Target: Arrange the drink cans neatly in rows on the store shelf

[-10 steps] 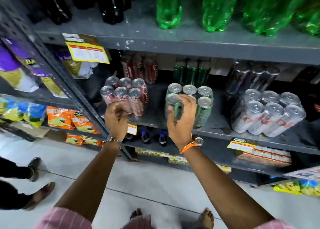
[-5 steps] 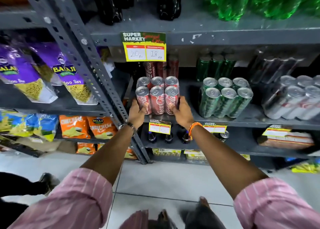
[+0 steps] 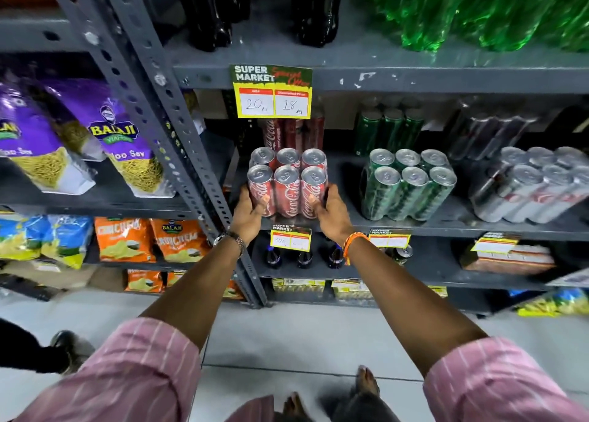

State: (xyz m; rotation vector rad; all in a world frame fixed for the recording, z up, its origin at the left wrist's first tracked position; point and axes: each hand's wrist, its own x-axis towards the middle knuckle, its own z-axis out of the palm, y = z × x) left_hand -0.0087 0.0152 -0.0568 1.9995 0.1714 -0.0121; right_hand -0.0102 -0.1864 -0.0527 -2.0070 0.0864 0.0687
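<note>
We see the left hand (image 3: 250, 210) and right hand (image 3: 331, 212) cupped against either side of the block of six slim red aluminium cola cans (image 3: 287, 182) at the front edge of the grey metal shelf (image 3: 446, 227), thumbs pressed on the front cans. A second ago the right hand gripped a slim green can (image 3: 409, 182); half a second ago both already flanked the red block, and that hold is unchanged.

Hands off the green cans, now on the red block.
Right hand (image 3: 331, 212) leaves the green cans (image 3: 409, 184); left hand (image 3: 250, 211) comes up off the shelf edge (image 3: 446, 227). Both now press the outer sides of the red cans (image 3: 287, 182), thumbs on the front row.
</note>
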